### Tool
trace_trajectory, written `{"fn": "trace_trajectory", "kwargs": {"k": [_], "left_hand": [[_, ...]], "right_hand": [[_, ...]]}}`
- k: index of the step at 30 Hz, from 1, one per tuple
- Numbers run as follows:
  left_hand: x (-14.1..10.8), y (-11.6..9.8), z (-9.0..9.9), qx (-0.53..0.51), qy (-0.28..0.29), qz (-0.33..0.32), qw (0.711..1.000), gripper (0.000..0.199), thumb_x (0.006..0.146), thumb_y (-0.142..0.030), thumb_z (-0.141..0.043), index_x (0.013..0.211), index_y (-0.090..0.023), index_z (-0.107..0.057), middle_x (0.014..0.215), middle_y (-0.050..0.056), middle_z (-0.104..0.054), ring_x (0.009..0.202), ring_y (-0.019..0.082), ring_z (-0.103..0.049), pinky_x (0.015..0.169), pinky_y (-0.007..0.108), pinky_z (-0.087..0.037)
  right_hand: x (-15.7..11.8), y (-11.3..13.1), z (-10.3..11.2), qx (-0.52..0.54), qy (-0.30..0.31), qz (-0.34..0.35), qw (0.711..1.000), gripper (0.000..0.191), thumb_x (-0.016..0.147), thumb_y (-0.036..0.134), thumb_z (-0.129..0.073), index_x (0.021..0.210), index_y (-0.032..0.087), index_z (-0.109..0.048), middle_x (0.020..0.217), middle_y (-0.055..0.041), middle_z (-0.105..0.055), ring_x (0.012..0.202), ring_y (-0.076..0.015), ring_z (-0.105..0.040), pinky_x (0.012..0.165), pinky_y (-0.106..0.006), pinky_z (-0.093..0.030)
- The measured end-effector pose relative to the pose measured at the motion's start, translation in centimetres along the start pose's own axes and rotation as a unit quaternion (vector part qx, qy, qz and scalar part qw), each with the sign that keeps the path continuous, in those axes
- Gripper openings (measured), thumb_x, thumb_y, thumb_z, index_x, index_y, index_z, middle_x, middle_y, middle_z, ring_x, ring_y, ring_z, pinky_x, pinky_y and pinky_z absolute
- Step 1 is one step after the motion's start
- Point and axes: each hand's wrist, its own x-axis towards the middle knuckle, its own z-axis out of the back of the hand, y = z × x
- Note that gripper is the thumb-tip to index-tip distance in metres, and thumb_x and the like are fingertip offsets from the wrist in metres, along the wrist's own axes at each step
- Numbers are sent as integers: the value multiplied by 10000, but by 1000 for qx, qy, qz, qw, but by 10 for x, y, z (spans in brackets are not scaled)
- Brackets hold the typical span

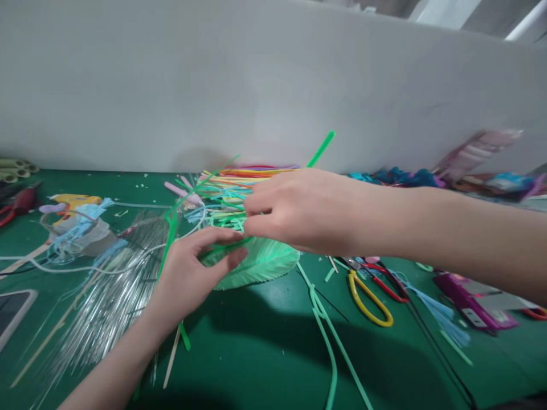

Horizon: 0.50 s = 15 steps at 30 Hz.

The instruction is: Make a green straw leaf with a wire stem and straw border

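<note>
A light green, feathered leaf shape [258, 263] hangs just above the green table, below my right hand. My left hand [199, 265] has its thumb and fingers on the leaf's left end, with a green strip [171, 236] passing behind it. Above the leaf, my right hand [294, 213] is closed, fingertips pinched near my left fingertips. A bright green fuzzy stem [321, 149] sticks up from behind my right hand. Long pale green stems [329, 336] trail from the leaf's right side down the table.
Colourful stems [256, 173] lie behind my hands. Silver wires [115, 296] and a yellow glue gun [77, 205] are at left, a phone [15, 313] at the edge. Yellow-handled pliers [371, 302], red-handled ones [388, 282] and a purple device [474, 302] lie at right. A grey wall [192, 80] stands behind.
</note>
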Motion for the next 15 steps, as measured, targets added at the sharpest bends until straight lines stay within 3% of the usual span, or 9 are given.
{"fn": "trace_trajectory", "kwargs": {"k": [15], "left_hand": [[-2, 3, 0, 2, -1, 16, 1000, 187, 776, -392, -755, 881, -238, -755, 867, 8, -768, 838, 210, -716, 804, 333, -581]], "right_hand": [[-1, 1, -2, -4, -15, 9, 1000, 227, 894, -17, -470, 831, 136, -625, 761, -40, -591, 646, -125, -469, 564, -287, -285]]}}
